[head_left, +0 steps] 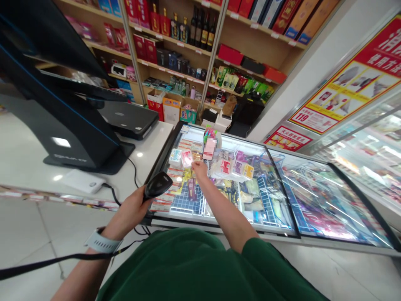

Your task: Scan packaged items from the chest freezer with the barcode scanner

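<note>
My left hand, with a pale watch on its wrist, is wrapped round the handle of a black barcode scanner. The scanner's head points right, over the edge of the glass-topped freezer. My right hand reaches out over the glass, its fingers pinched at the edge of a small pink-and-white packet. Beside that lies a similar blue-and-white packet. To the right of the hand sit several packs with red, purple and yellow labels. A pink phone-like object, partly blurred out, lies just beyond.
A black checkout terminal stands on the white counter at the left, near a black cash drawer and a white box with a cable. Shelves of bottles and boxes line the back. A wall poster hangs right.
</note>
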Available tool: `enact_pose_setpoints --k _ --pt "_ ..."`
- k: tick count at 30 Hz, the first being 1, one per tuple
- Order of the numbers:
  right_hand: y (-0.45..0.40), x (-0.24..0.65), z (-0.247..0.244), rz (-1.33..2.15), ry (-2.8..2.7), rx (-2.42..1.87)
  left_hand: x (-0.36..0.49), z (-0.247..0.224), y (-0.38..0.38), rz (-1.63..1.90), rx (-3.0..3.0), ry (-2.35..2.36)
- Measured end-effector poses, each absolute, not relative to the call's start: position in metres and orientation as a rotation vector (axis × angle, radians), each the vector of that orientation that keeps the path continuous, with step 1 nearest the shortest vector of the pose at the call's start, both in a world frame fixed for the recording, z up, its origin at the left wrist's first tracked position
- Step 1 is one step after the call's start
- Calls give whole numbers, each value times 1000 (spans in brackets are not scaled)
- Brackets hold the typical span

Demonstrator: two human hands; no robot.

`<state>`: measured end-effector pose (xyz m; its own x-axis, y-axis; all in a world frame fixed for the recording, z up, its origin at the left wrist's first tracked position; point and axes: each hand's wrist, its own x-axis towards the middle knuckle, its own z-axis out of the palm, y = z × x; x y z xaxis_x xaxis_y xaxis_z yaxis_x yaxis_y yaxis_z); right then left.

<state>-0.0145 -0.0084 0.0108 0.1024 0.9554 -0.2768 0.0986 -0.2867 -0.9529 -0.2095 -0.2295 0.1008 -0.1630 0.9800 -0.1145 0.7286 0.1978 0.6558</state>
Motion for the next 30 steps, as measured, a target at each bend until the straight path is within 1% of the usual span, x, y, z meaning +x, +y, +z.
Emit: enact_pose_setpoints --k 5,7,15,26,30 --pt "-27 27 22 959 -1305 -1578 -197 100 -216 601 1653 1892" --pt "-37 40 25 904 -1327 -1562 -190 101 -210 590 1682 1868" --pt "-60 69 31 812 -1303 -1597 -167 104 -198 615 1762 1749" --pt "-72 74 35 882 -1199 -1538 -162 108 -197 637 1793 1707" --pt "-75 73 35 871 -1270 -1564 -164 103 -199 652 1807 1699"
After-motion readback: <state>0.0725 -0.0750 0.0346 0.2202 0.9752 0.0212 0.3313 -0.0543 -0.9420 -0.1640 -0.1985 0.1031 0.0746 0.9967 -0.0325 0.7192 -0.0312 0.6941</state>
